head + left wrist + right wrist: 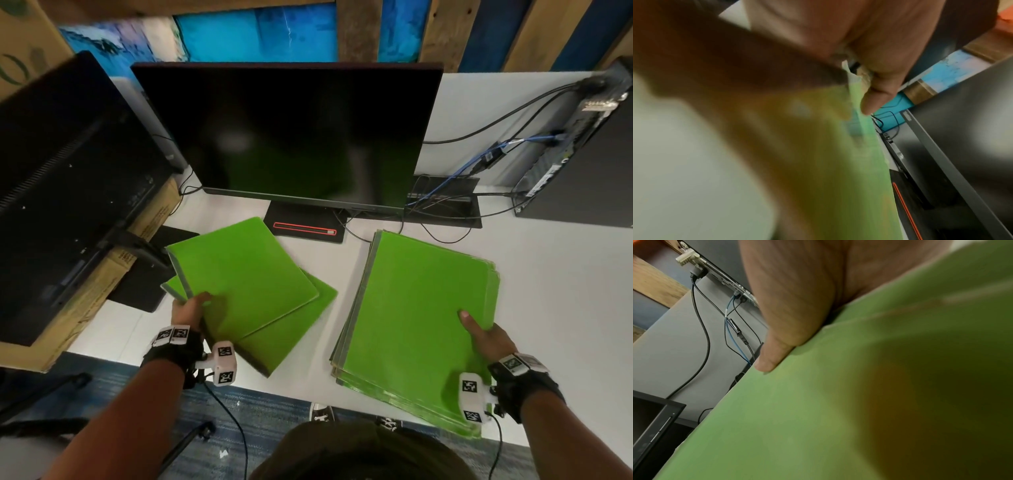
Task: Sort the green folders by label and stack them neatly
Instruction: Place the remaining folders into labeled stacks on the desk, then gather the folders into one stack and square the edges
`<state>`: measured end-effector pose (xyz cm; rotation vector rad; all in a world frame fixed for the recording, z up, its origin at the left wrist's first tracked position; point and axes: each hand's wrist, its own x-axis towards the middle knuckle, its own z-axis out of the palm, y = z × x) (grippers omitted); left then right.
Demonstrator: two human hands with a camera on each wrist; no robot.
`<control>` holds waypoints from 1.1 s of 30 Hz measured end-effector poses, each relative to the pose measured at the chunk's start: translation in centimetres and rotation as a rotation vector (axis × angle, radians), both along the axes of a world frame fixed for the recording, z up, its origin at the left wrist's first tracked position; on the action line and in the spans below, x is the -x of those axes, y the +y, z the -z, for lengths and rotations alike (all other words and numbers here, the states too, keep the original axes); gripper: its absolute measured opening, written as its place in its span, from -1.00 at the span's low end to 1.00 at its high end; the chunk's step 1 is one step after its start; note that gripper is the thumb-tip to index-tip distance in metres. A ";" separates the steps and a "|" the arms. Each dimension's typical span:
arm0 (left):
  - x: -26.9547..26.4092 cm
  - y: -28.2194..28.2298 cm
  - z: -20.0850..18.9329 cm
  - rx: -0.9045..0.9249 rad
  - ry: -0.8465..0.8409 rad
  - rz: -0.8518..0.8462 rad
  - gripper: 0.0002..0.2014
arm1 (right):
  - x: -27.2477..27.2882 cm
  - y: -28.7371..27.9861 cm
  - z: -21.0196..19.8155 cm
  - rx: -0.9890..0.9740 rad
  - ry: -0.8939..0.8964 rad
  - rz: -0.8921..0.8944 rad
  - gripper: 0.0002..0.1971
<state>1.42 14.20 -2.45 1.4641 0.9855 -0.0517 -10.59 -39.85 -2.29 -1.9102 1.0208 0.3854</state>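
The left hand [187, 310] pinches a flat, glossy green plastic folder [239, 274] (askew on another). The right hand [486, 334] grips the tall green folder stack [418, 301], thumb on top.

A white desk [548, 274] carries a dark monitor [291, 137]; blue panels [257, 34] and wooden boards [356, 27] behind, blue carpet [267, 411] below.

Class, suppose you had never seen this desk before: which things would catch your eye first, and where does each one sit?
The bright green folders stand out: a thick stack on the right of the white desk, its near edge held by the right hand, and a few looser folders fanned out on the left, gripped by the left hand. Behind them stands a large dark monitor.
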 end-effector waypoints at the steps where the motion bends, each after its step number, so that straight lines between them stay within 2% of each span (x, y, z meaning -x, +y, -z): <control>1: -0.1 0.6 0.6 -0.043 0.011 -0.035 -0.39 | 0.0 0.0 0.0 0.001 0.000 0.001 -0.35; 3: -0.5 1.5 1.3 -0.116 -0.004 -0.016 -0.35 | 0.0 -0.1 0.2 0.003 -0.001 0.002 -0.35; 4: -0.6 1.3 0.9 -0.129 -0.036 0.002 -0.44 | 0.0 -0.1 0.3 0.004 -0.001 0.003 -0.35; 6: 0.1 0.1 -1.8 -0.129 -0.147 0.064 -0.75 | 0.0 -0.1 0.3 0.004 -0.002 0.003 -0.35; 7: 0.4 -0.4 -3.4 -0.113 -0.198 0.103 -0.82 | 0.0 -0.1 0.4 0.000 -0.002 0.006 -0.35; 14: 1.8 -1.5 -12.4 -0.098 -0.405 0.451 -0.70 | 0.1 -0.3 0.9 -0.018 -0.001 0.044 -0.30; 18: 0.2 -4.9 -18.3 -0.062 -0.543 0.599 -0.61 | 0.1 -0.4 1.1 -0.024 0.004 0.040 -0.28; 21: -1.9 -8.6 -20.4 0.034 -0.654 0.666 -0.56 | 0.1 -0.4 1.0 -0.019 0.003 0.037 -0.30; 23: -3.2 -11.7 -20.1 0.116 -0.678 0.722 -0.54 | 0.1 -0.3 0.9 -0.014 0.001 0.038 -0.30; 27: -4.2 -19.2 -16.9 0.256 -0.569 0.899 -0.42 | 0.1 -0.2 0.7 -0.015 -0.001 0.026 -0.32; 33: -4.3 -26.8 -9.3 0.225 -0.353 1.051 -0.42 | 0.1 -0.8 1.2 -0.027 -0.010 -0.013 -0.37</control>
